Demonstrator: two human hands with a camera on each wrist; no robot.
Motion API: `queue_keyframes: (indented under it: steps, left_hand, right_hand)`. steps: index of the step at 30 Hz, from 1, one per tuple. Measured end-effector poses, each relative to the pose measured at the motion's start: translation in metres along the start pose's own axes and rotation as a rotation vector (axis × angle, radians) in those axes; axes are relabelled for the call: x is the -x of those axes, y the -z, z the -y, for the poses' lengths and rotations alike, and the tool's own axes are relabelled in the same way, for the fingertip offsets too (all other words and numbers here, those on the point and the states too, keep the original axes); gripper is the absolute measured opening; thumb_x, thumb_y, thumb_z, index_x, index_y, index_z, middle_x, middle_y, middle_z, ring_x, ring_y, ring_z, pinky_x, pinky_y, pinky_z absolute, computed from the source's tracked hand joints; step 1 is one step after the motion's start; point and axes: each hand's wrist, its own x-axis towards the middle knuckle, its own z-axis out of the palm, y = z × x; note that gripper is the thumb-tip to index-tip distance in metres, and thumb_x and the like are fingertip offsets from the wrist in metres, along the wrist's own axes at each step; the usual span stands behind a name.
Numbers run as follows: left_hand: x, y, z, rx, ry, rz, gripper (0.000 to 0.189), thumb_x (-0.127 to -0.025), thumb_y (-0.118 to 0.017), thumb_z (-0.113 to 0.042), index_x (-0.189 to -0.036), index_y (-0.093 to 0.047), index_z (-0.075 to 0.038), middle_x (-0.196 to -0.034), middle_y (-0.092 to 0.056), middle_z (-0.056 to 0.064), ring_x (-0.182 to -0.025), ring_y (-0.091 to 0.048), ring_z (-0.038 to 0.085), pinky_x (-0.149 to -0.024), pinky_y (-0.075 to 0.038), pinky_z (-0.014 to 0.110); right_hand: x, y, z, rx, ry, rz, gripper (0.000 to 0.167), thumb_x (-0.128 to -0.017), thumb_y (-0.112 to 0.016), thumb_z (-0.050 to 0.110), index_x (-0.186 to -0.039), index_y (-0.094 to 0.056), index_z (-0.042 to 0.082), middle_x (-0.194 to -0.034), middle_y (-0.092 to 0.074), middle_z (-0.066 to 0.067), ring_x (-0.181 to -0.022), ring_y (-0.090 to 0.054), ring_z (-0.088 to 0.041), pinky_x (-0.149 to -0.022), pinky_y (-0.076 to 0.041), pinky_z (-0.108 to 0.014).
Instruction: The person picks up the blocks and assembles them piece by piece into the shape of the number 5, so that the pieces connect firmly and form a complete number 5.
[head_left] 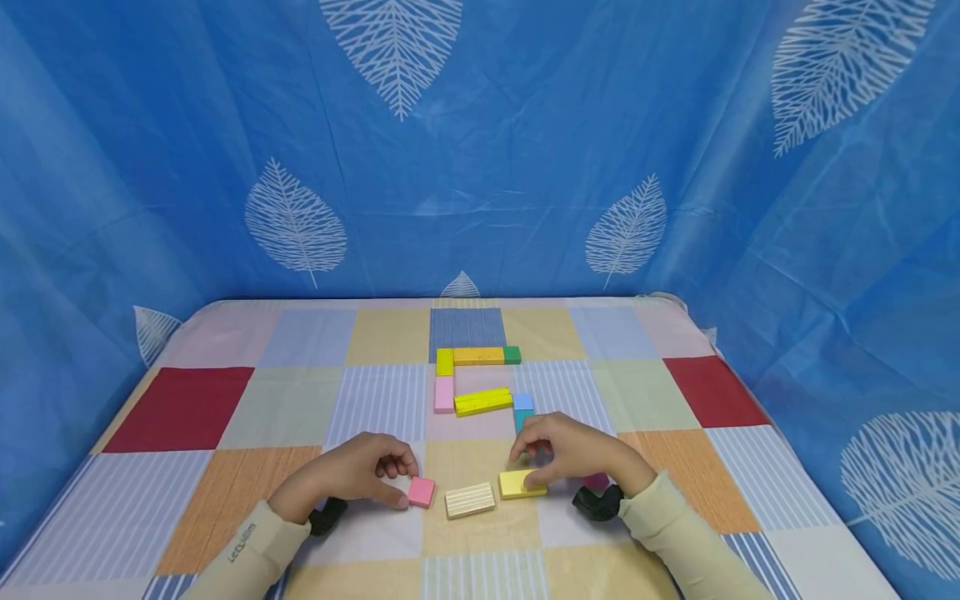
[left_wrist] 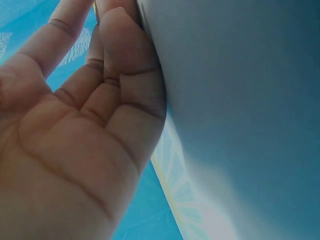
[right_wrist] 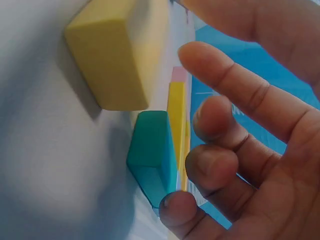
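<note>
- The pink block (head_left: 422, 492) lies on the cloth-covered table (head_left: 360, 575), about midway between its left and right edges, toward the near edge. The left hand (head_left: 348, 468) has thumb and a fingertip at its left end; whether they pinch it cannot be told, as the left wrist view hides the block.
- The right hand (head_left: 576, 454) holds its thumb over the yellow block (head_left: 515, 486), near the same edge; the other fingers are bent, spread and off it, so no pinch shows.
- Between these two sits a ridged wooden block (head_left: 470, 501), touched by neither hand.
- Nearer the table's far edge lie a lilac block (head_left: 444, 395), an orange block (head_left: 478, 357) and a bright yellow block (head_left: 483, 402).
- Good handling probably means thumb and forefinger on opposite sides of each block, low and level, against tipping.
- The right fingers pass close to the blue-green block (head_left: 522, 403) and could nudge it; lifting them higher seems wise.
</note>
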Motion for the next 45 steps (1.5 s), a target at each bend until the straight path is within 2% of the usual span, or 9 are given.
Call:
queue_keyframes:
  steps: [4,8,12,16,23,45]
  left_hand:
    - [-0.0003,0.0001,-0.0005,-0.001,0.000,0.002,0.024,-0.087,-0.092,-0.013,-0.103,-0.075,-0.009,-0.091,-0.061,-0.008,-0.082,-0.052,0.005,-0.073,-0.047,0.025]
    - [-0.0005,0.0004,-0.0010,-0.003,-0.001,0.001,0.024,-0.086,-0.092,-0.013,-0.103,-0.075,-0.009,-0.091,-0.061,-0.008,-0.082,-0.052,0.005,-0.073,-0.047,0.025]
    - [-0.0008,0.0005,-0.0012,-0.007,0.002,-0.002,0.024,-0.086,-0.092,-0.012,-0.103,-0.075,-0.009,-0.090,-0.060,-0.008,-0.081,-0.051,0.005,-0.072,-0.046,0.024]
    - [-0.0010,0.0004,-0.0015,-0.007,0.005,-0.003,0.024,-0.086,-0.092,-0.012,-0.102,-0.075,-0.009,-0.089,-0.060,-0.008,-0.081,-0.051,0.005,-0.072,-0.046,0.024]
    - [-0.0008,0.0001,-0.0011,-0.012,0.005,-0.001,0.024,-0.086,-0.092,-0.012,-0.102,-0.075,-0.009,-0.090,-0.060,-0.008,-0.081,-0.051,0.004,-0.072,-0.046,0.024]
    - [-0.0008,-0.0016,0.0005,-0.019,0.014,-0.009,0.025,-0.085,-0.093,-0.012,-0.102,-0.075,-0.010,-0.089,-0.060,-0.007,-0.081,-0.051,0.005,-0.071,-0.046,0.024]
  right_hand:
    - [-0.0004,-0.0027,0.0012,0.061,-0.028,0.014,0.024,-0.086,-0.093,0.015,-0.106,-0.081,0.009,-0.090,-0.061,0.004,-0.079,-0.047,-0.005,-0.072,-0.044,-0.022]
    - [-0.0007,-0.0048,0.0028,0.105,-0.058,0.031,0.025,-0.084,-0.095,0.017,-0.105,-0.081,0.012,-0.095,-0.063,0.009,-0.084,-0.051,-0.002,-0.078,-0.048,-0.024]
    - [-0.0013,-0.0060,0.0046,0.120,-0.088,0.033,0.025,-0.082,-0.097,0.018,-0.101,-0.081,0.016,-0.096,-0.062,0.011,-0.088,-0.053,0.000,-0.084,-0.050,-0.026]
    - [-0.0018,-0.0064,0.0049,0.115,-0.106,0.034,0.024,-0.082,-0.097,0.017,-0.100,-0.081,0.016,-0.095,-0.059,0.012,-0.087,-0.051,-0.001,-0.083,-0.048,-0.025]
    - [-0.0032,-0.0081,0.0048,0.111,-0.092,0.031,0.024,-0.084,-0.093,0.012,-0.104,-0.081,0.014,-0.097,-0.061,0.010,-0.087,-0.051,-0.003,-0.082,-0.048,-0.025]
    - [-0.0037,-0.0085,0.0005,0.157,-0.068,-0.013,0.026,-0.086,-0.091,0.010,-0.109,-0.081,0.014,-0.099,-0.059,0.010,-0.087,-0.050,-0.004,-0.081,-0.048,-0.026]
